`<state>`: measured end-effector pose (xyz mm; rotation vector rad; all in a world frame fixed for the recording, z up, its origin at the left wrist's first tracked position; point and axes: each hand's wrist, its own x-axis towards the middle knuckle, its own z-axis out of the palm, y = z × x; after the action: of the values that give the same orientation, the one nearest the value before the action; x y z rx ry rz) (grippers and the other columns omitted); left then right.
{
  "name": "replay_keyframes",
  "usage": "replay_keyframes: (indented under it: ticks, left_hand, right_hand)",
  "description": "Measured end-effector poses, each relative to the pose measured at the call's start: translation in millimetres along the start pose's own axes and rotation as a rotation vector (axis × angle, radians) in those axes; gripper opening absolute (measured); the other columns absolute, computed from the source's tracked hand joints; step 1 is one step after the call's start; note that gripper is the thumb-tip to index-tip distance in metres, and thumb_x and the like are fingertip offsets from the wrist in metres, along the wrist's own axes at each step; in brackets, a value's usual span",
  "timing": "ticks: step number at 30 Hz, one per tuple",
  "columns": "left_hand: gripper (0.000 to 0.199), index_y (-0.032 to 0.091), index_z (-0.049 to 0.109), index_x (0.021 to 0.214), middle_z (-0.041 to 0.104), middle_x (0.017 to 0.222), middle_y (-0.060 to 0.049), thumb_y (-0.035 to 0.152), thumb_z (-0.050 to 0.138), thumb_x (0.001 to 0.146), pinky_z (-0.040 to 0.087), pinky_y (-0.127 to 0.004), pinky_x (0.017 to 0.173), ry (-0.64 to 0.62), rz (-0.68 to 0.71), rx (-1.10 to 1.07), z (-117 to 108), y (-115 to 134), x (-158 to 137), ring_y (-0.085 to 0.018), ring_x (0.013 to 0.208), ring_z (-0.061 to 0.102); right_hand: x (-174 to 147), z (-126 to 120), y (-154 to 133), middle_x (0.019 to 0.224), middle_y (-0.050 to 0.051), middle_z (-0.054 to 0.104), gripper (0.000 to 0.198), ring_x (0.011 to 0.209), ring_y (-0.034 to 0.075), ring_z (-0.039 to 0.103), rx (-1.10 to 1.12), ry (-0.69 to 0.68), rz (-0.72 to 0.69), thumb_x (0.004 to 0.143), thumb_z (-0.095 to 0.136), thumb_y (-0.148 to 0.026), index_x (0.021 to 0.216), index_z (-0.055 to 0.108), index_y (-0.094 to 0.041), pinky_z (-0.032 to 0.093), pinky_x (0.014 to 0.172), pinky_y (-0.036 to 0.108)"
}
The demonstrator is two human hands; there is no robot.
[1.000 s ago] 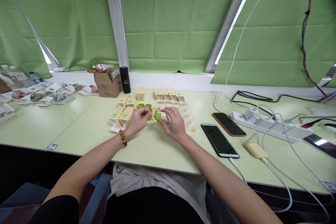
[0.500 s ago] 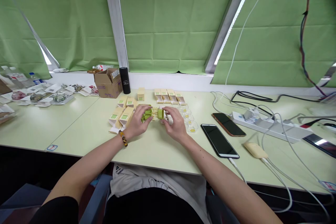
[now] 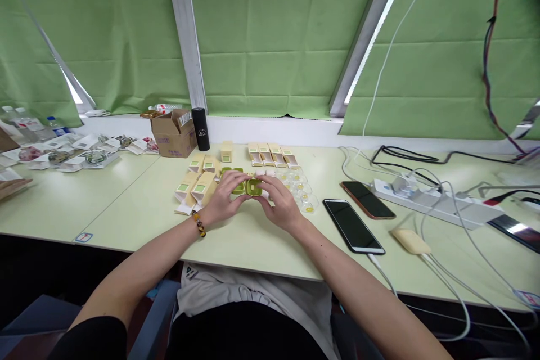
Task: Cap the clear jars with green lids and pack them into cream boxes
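Between both hands, just above the table, is a small olive-green square box [image 3: 253, 187] tilted so its hollow inside faces me; something pale shows in its middle. My left hand [image 3: 223, 198] pinches its left side, thumb below and fingers above. On the opposite side my right hand [image 3: 279, 202] grips it the same way. More green boxes [image 3: 237, 187] lie just behind the left fingers, partly hidden. Clear round plastic cups with yellow bits [image 3: 310, 202] stand to the right of my right hand. Cream cartons with green labels [image 3: 203, 187] stand beside my left hand.
A row of cream cartons [image 3: 276, 156] stands farther back, near a cardboard box [image 3: 174, 134] and a black bottle [image 3: 201, 129]. Two phones [image 3: 353, 226], a power strip [image 3: 434, 202] and loose white cables lie at right. Packaged items [image 3: 95, 157] crowd the far left.
The green box, earlier upright in my right hand, has moved left and toward me and now tips its opening my way. My left hand has come across from the other green boxes to grip it.
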<state>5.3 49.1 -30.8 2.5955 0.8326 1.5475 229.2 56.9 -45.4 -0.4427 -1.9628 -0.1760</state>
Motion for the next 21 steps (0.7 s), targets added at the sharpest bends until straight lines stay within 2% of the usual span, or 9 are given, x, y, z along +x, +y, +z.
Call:
replay_keyframes:
  ticks: [4, 9, 14, 21]
  left_hand:
    - [0.040, 0.024, 0.064, 0.140, 0.071, 0.128, -0.014, 0.031, 0.071, 0.101, 0.052, -0.054, 0.108, 0.017, 0.039, -0.015, -1.9, 2.4, 1.2, -0.030, 0.125, 0.061]
    - [0.038, 0.024, 0.065, 0.139, 0.072, 0.128, -0.014, 0.033, 0.069, 0.102, 0.052, -0.055, 0.109, 0.021, 0.036, -0.010, -2.3, 4.0, 1.4, -0.030, 0.124, 0.062]
    - [0.038, 0.024, 0.066, 0.138, 0.073, 0.125, -0.014, 0.033, 0.069, 0.101, 0.053, -0.054, 0.107, 0.045, 0.056, -0.015, -1.7, 4.4, 1.2, -0.030, 0.121, 0.063]
    - [0.038, 0.024, 0.067, 0.136, 0.073, 0.126, -0.014, 0.036, 0.070, 0.101, 0.053, -0.053, 0.106, 0.043, 0.012, -0.010, -2.4, 5.4, 1.4, -0.030, 0.122, 0.063]
  right_hand:
    - [3.1, -3.0, -1.1, 0.132, 0.018, 0.069, 0.028, 0.123, 0.032, 0.070, -0.036, -0.009, -0.059, 0.103, 0.063, -0.018, 0.130, 0.065, -0.025, 0.065, 0.097, 0.055]
    - [6.2, -4.6, -4.1, 0.131, 0.018, 0.068, 0.034, 0.123, 0.033, 0.068, -0.048, -0.018, -0.082, 0.103, 0.062, -0.017, 0.135, 0.065, -0.027, 0.064, 0.095, 0.056]
    - [9.0, -3.8, -7.5, 0.131, 0.020, 0.066, 0.038, 0.125, 0.034, 0.065, -0.059, -0.014, -0.123, 0.102, 0.060, -0.012, 0.138, 0.063, -0.023, 0.064, 0.094, 0.054]
    - [4.5, -2.3, -3.5, 0.134, 0.018, 0.068, 0.032, 0.125, 0.033, 0.068, -0.031, 0.010, -0.067, 0.103, 0.062, -0.018, 0.134, 0.067, -0.027, 0.064, 0.097, 0.057]
